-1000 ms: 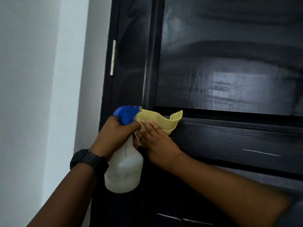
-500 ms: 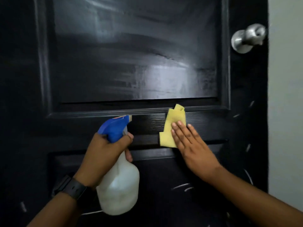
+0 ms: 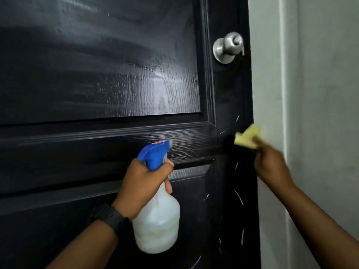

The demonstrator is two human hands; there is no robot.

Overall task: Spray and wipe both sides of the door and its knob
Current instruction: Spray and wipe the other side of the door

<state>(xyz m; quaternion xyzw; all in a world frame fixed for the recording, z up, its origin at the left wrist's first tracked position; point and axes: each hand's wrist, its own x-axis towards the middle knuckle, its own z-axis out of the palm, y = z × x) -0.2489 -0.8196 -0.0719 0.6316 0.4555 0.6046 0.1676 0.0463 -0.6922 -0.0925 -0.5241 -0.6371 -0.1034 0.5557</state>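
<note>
A black panelled door fills most of the view, its upper panel streaked with wet spray. A round silver knob sits near its right edge, high up. My left hand grips the neck of a white spray bottle with a blue trigger head, held in front of the door's middle rail. My right hand is blurred with motion at the door's right edge, below the knob, and holds a yellow cloth against the door. How its fingers lie on the cloth is lost in the blur.
A white wall and door frame stand just right of the door's edge. Several pale scratch marks run down the door's right stile. A black watch is on my left wrist.
My right hand has swept the yellow cloth rightward along the middle rail from the hinge side to the door's right edge. My view followed it; the knob now sits lower in the frame.
</note>
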